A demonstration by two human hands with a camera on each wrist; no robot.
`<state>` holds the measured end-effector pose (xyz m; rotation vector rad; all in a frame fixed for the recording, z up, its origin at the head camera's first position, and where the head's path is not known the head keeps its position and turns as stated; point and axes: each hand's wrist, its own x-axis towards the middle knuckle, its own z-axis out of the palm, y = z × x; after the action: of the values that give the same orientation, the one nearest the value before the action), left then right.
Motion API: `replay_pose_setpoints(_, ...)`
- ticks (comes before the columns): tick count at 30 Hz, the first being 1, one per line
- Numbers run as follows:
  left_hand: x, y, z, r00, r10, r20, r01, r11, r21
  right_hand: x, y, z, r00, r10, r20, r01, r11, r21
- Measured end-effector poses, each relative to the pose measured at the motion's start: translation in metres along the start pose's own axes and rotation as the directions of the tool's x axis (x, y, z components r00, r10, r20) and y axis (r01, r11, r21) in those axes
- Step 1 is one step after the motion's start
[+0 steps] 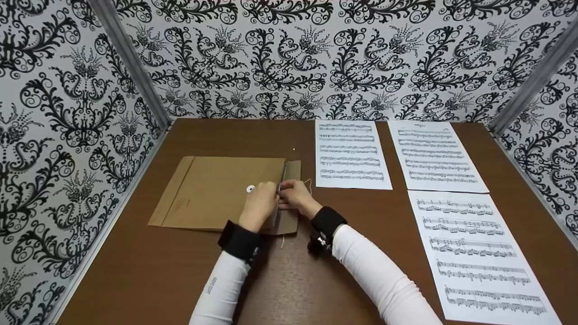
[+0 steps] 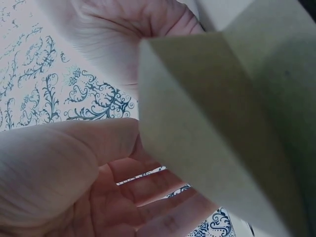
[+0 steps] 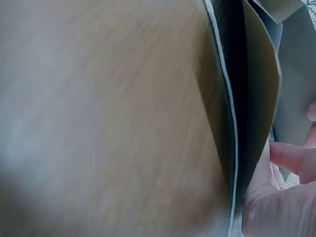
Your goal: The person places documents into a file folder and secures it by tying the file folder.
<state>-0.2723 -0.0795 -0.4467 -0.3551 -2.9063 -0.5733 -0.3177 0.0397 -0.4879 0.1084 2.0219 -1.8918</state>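
Observation:
A brown string-tie envelope (image 1: 216, 185) lies on the table with its mouth to the right. Its flap (image 1: 293, 168) is folded out beyond the mouth. My left hand (image 1: 262, 201) grips the mouth's upper edge, its fingers curled down over it. From the right, my right hand (image 1: 294, 195) pinches at the same edge, thumb and fingertips close to the left hand. The left wrist view shows a folded brown paper edge (image 2: 182, 128) between the hands. In the right wrist view the envelope's mouth (image 3: 264, 74) gapes, and a pale string (image 3: 228, 94) runs down beside it.
Sheets of printed music lie to the right: one (image 1: 352, 155) near the envelope, another (image 1: 435, 155) at the back right, and a third (image 1: 483, 257) in front of that. A patterned wall (image 1: 289, 58) rises behind the brown table (image 1: 361, 225).

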Motion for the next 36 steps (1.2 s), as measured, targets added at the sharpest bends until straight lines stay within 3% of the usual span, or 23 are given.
replay_pose_setpoints(11, 0.0022, 0.0, -0.0029, 0.997, -0.013, 0.077, 0.018, 0.998, -0.064, 0.0006, 0.0063, 0.0065, 0.999, -0.043, -0.031, 0.042, 0.999, -0.032)
replay_pose_setpoints(19, 0.0021, -0.0004, -0.0031, 0.998, 0.002, 0.067, 0.003, 0.997, -0.076, 0.002, 0.007, 0.0076, 0.997, -0.066, -0.039, 0.063, 0.995, -0.079)
replay_pose_setpoints(36, 0.0047, -0.0026, -0.003, 0.998, -0.014, 0.062, 0.02, 0.996, -0.091, -0.0004, 0.0039, 0.0048, 0.999, -0.032, -0.019, 0.031, 0.999, -0.033)
